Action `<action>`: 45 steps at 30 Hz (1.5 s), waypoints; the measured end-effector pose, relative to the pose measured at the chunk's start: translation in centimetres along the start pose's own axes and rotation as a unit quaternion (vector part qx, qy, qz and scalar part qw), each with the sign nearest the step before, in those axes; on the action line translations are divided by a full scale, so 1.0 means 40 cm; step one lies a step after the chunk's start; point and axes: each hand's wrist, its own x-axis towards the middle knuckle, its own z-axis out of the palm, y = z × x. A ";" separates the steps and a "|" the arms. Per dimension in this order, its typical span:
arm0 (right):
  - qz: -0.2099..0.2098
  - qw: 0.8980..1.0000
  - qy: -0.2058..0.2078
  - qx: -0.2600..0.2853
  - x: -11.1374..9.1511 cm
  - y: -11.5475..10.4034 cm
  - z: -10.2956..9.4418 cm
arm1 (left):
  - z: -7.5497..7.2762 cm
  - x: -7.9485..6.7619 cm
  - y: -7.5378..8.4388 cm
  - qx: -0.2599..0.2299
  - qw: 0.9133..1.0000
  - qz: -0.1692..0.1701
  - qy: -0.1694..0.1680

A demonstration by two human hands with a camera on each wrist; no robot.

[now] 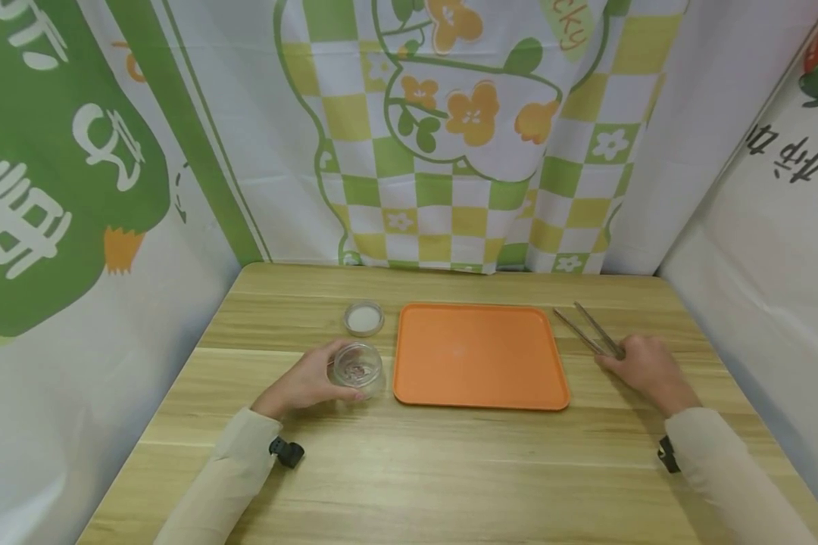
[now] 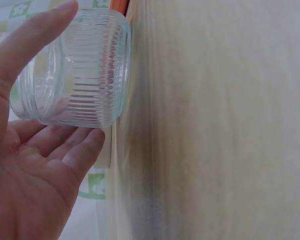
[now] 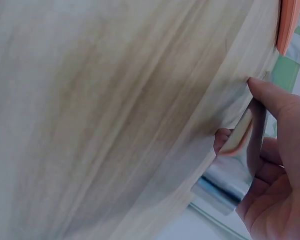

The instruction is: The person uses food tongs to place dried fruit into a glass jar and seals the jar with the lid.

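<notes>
My left hand (image 1: 311, 378) holds a small clear glass jar (image 2: 92, 65), with the thumb on one side and the fingers on the other. Standing upright on the table, the jar has a ribbed lower wall and an open top. Some small reddish-brown bits lie at its bottom, too unclear to name. On the right, my right hand (image 1: 647, 369) grips metal tongs (image 1: 589, 330) near their bent end, and their two arms spread apart toward the far left. That broad, shiny bend (image 3: 235, 172) shows between thumb and fingers in the right wrist view.
An orange rectangular tray (image 1: 480, 356) lies between the two hands. Behind the jar, a round lid (image 1: 364, 319) with a pale centre rests on the wooden table (image 1: 423, 477). Printed curtains (image 1: 450, 219) hang along the table's back edge and at both sides.
</notes>
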 end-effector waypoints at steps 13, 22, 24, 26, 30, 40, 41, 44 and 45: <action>0.018 0.999 -0.042 0.004 0.008 0.008 0.006 | 0.000 -0.002 0.005 -0.008 1.000 0.002 -0.010; 0.023 0.998 -0.055 0.005 0.004 0.001 0.004 | 0.002 -0.003 0.001 -0.007 1.000 -0.001 -0.014; 0.023 0.998 -0.057 0.007 0.004 -0.004 0.000 | 0.001 -0.004 0.001 -0.004 1.000 -0.002 -0.012; 0.022 0.998 -0.060 0.009 0.006 -0.006 -0.003 | -0.001 -0.004 0.003 -0.002 1.000 -0.001 -0.010; 0.026 0.997 -0.069 0.004 0.018 -0.006 -0.016 | -0.004 -0.005 0.007 0.002 1.000 0.000 -0.005; -0.030 0.998 -0.058 -0.026 0.054 -0.074 -0.090 | -0.005 -0.002 0.003 0.001 1.000 -0.004 -0.007; -0.035 0.997 -0.065 -0.029 0.057 -0.089 -0.099 | -0.005 -0.002 0.003 0.003 1.000 -0.002 -0.007; -0.052 0.994 -0.088 -0.023 0.061 -0.140 -0.121 | -0.006 -0.003 0.001 0.004 1.000 0.002 -0.006; -0.060 0.994 -0.093 -0.021 0.061 -0.159 -0.127 | -0.006 -0.003 0.000 0.007 1.000 0.004 -0.006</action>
